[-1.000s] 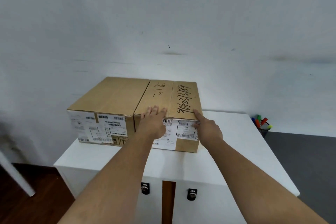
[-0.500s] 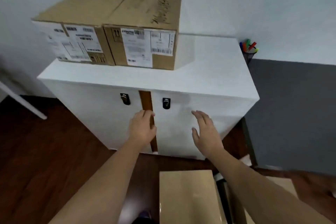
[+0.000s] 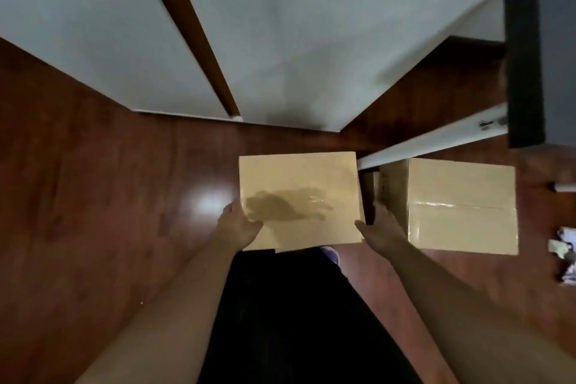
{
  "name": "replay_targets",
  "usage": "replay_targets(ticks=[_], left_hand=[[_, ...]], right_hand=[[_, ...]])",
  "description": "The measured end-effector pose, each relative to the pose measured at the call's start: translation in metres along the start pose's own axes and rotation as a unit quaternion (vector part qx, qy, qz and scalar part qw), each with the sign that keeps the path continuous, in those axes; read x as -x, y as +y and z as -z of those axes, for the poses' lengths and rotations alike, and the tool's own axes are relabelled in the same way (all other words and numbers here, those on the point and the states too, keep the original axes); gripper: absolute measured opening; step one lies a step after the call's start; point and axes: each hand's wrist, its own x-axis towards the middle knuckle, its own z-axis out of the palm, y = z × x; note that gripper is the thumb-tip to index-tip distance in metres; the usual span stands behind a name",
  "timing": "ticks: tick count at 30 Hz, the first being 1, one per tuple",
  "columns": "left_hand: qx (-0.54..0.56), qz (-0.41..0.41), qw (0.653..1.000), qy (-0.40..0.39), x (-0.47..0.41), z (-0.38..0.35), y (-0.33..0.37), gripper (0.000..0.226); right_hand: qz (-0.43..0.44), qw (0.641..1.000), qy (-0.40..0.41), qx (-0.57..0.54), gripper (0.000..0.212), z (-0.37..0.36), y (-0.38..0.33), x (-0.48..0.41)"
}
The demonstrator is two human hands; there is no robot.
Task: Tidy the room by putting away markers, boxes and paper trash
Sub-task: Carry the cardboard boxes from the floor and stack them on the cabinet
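Behind the box (image 3: 299, 196), fingers of both hands hidden

Bare forearms, black trousers (image 3: 296, 321), purple shoe (image 3: 331, 253)

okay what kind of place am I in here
Probably an office or storage room indoors. You're standing at a white cabinet on a dark wood floor, with two taped cardboard boxes on the floor and crumpled paper at the right edge.

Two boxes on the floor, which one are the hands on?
The left box, directly in front of the person: left hand and right hand press its sides. The right box sits untouched.
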Motion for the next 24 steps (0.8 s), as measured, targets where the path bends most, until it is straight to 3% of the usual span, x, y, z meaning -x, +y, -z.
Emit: replay_targets(ticks=[6,11,15,22,24], left_hand=[[0.103,0.08,0.991,-0.018,-0.074,-0.039,-0.028,0.071],[0.253,0.131,0.958,-0.014,-0.105,-0.058,-0.036,0.051],[0.298,0.103,0.949,0.013,-0.083,-0.034,-0.032,0.054],[0.258,0.059,0.964,0.028,0.016,0.069,0.005,0.043],[0.248,0.057,0.966,0.037,0.052,0.101,0.019,0.051]], right_hand=[[-0.083,0.996,-0.029,-0.034,0.082,-0.045,0.038,-0.078],[-0.1,0.979,-0.045,-0.173,0.058,-0.069,0.032,-0.106],[-0.096,0.984,-0.025,-0.147,0.061,-0.058,0.021,-0.081],[-0.049,0.997,-0.004,-0.065,0.047,0.015,-0.05,0.011],[-0.027,0.999,0.006,-0.038,0.044,0.044,-0.075,0.043]])
